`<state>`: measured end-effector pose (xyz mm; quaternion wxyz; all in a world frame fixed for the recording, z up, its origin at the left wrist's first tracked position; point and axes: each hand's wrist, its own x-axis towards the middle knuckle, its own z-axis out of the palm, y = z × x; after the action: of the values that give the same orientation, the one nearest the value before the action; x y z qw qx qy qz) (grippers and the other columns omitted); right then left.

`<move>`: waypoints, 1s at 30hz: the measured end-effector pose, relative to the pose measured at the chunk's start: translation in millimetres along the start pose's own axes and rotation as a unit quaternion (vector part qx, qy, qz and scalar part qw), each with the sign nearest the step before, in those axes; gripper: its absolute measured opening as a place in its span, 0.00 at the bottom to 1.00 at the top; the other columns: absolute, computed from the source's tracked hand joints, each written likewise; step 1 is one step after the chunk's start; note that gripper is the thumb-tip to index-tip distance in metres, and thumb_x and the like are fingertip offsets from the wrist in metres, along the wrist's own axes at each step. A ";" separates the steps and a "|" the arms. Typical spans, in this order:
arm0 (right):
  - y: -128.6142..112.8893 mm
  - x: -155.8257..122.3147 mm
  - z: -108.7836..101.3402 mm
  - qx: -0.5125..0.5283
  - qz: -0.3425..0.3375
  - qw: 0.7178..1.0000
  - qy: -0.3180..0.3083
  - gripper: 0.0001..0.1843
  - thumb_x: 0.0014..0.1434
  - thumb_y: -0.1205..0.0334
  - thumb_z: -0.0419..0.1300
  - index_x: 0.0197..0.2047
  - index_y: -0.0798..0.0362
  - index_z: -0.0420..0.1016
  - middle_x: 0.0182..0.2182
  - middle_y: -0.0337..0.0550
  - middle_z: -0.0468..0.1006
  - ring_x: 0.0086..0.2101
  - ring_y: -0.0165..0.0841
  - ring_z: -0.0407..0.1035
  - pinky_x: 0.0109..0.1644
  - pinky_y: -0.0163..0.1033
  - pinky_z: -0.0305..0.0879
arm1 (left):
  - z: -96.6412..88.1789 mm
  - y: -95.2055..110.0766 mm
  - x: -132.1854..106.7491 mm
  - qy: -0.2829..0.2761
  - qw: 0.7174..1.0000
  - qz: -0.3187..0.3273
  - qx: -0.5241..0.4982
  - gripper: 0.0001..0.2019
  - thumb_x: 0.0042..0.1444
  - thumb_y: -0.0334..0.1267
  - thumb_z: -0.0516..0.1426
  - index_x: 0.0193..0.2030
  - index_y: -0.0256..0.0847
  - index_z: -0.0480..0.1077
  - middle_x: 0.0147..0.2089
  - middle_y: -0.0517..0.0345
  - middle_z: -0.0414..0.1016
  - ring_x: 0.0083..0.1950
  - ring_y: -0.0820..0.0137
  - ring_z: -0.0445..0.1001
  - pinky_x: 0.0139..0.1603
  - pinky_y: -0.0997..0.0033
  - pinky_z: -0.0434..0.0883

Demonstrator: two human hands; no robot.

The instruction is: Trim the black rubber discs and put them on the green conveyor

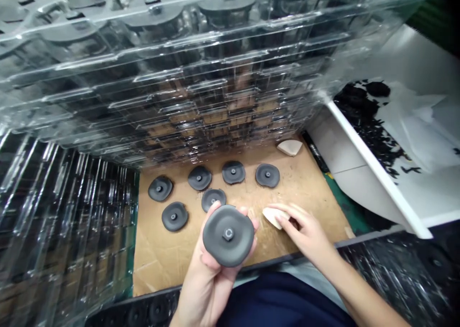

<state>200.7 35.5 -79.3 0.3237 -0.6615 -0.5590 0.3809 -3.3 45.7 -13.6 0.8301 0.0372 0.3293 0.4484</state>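
Note:
My left hand [210, 272] holds up a grey rubber disc [228, 235] with a small hex hub in its middle, fingers curled round its rim. My right hand [305, 231] rests on the brown cardboard sheet [161, 260], its fingers pressed on a small cream-coloured wedge-shaped piece [273, 217]. Several more grey discs [199, 177] lie flat on the cardboard just beyond my hands.
A tall stack of clear plastic trays [172, 68] holding dark parts towers over the far side. More clear trays [61, 231] stand at the left. A white tray [395, 140] with black rubber scraps sits at the right. Another cream wedge [289, 147] lies farther back.

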 end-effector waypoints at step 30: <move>-40.3 3.8 -22.5 0.130 0.003 0.987 0.091 0.10 0.61 0.63 0.54 0.40 0.52 0.77 0.32 0.41 0.78 0.31 0.31 0.71 0.36 0.35 0.69 | 23.9 -32.7 13.7 0.004 0.996 0.008 0.088 0.26 0.44 0.49 0.63 0.53 0.58 0.66 0.55 0.59 0.73 0.59 0.55 0.68 0.64 0.49 0.57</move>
<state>200.6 45.9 -34.1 0.4556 -0.6474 -0.4707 0.3896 39.4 42.4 -13.7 0.8188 0.1106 0.3706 0.4242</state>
